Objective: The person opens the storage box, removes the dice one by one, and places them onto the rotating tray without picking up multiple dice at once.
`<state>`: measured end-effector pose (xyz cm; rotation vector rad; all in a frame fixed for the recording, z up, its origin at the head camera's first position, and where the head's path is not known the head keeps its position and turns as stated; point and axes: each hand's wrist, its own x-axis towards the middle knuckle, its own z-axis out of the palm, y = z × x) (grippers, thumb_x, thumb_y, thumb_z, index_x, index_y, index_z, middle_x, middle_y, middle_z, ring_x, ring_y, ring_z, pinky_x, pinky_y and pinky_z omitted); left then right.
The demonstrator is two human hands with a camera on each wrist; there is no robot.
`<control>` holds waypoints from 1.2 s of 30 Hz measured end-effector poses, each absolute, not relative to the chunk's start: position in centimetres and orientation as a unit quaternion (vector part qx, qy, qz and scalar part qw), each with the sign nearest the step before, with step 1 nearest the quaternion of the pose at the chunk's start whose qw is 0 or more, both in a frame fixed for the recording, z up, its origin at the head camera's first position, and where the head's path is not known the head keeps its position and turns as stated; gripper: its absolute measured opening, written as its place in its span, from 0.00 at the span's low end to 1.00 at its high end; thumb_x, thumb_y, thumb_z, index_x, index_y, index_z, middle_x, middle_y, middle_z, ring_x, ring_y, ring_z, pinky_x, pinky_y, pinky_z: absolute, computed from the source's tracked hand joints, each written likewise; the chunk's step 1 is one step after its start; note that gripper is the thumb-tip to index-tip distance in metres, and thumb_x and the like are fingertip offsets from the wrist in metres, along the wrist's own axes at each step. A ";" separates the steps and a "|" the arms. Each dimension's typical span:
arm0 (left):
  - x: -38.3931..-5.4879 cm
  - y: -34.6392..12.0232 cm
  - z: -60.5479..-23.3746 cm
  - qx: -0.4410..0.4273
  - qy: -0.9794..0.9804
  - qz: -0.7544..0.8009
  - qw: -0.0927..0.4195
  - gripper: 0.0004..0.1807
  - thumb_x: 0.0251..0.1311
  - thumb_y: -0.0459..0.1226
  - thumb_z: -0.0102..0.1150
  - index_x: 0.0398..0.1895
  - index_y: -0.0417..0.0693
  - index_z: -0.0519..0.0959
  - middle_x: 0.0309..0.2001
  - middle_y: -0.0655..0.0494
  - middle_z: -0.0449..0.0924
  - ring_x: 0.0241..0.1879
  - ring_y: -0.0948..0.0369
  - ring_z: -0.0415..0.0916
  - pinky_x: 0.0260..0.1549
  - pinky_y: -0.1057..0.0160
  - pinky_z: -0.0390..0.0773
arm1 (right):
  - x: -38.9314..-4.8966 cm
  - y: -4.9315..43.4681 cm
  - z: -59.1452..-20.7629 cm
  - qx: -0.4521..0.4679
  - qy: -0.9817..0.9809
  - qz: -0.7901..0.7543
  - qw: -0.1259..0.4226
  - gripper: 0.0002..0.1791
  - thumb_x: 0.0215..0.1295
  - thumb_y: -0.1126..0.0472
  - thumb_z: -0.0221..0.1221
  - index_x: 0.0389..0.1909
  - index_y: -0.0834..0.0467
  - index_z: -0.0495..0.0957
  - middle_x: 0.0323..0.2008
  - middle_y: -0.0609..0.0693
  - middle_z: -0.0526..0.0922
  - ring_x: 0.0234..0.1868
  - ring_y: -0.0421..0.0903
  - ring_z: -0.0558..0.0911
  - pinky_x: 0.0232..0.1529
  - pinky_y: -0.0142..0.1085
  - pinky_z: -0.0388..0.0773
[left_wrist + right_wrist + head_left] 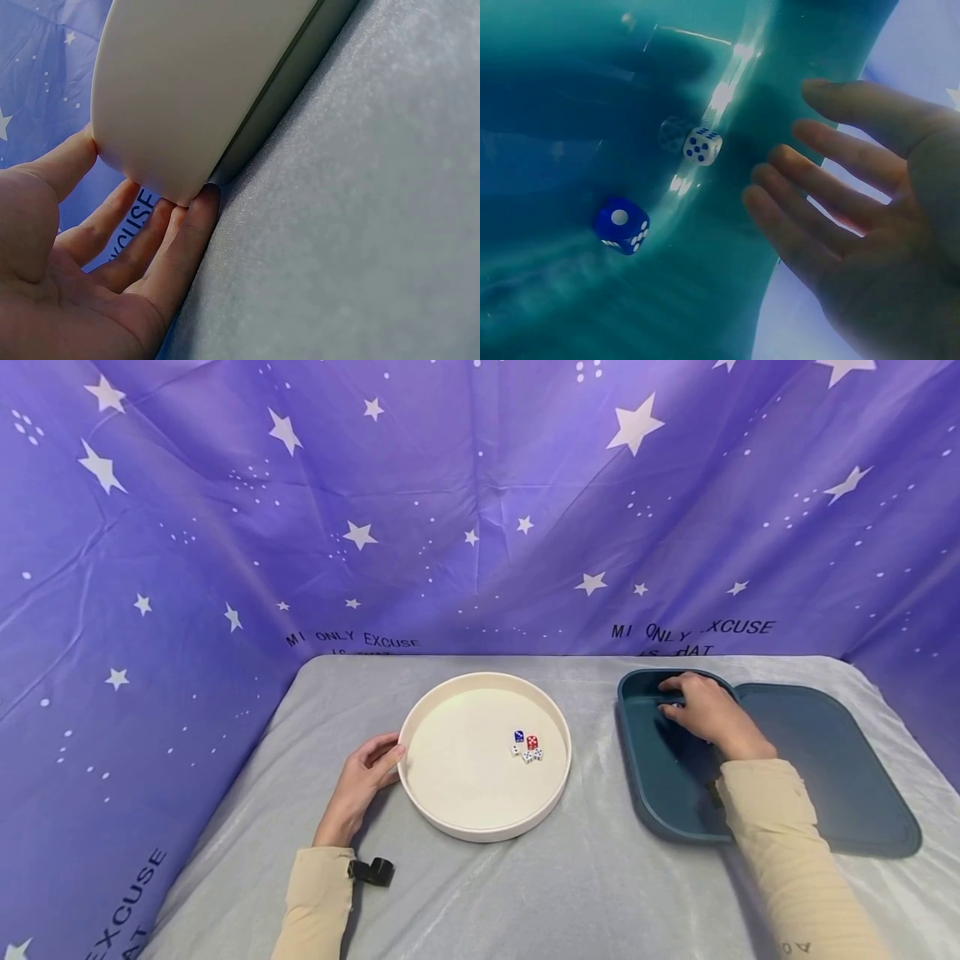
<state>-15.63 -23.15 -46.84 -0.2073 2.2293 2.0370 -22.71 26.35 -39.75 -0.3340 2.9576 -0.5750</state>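
My left hand (pixel 363 785) grips the left side of a round cream tray (pixel 450 829), its thumb at the rim. In the left wrist view the fingertips of the left hand (pixel 112 247) meet the tray's outer wall (pixel 187 82) low down, near the cloth. Inside the tray lie a blue die (pixel 519 737), a red die (pixel 532 742) and three white dice (pixel 527 757). My right hand (pixel 708 714) reaches into a teal bin (pixel 637 785), fingers spread and holding nothing. Near its fingertips in the right wrist view are a white die (pixel 703 146) and a blue die (pixel 621 226).
Right of the bin, partly under my right forearm, lies a flat teal lid (pixel 847 768). A grey cloth (pixel 480 902) covers the table. A purple curtain with stars (pixel 450 485) hangs behind and at the sides. A black strap piece (pixel 372 872) sits at the left cuff.
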 end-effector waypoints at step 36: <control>-15.7 -23.1 -46.8 -0.069 0.731 0.677 0.055 0.29 0.67 0.45 0.63 0.66 0.40 0.70 0.63 0.41 0.71 0.56 0.54 0.75 0.49 0.65 0.84 | -23.3 27.9 -41.4 -0.101 0.969 -0.209 0.083 0.21 0.64 0.66 0.62 0.52 0.76 0.75 0.45 0.73 0.81 0.43 0.63 0.81 0.45 0.57 0.79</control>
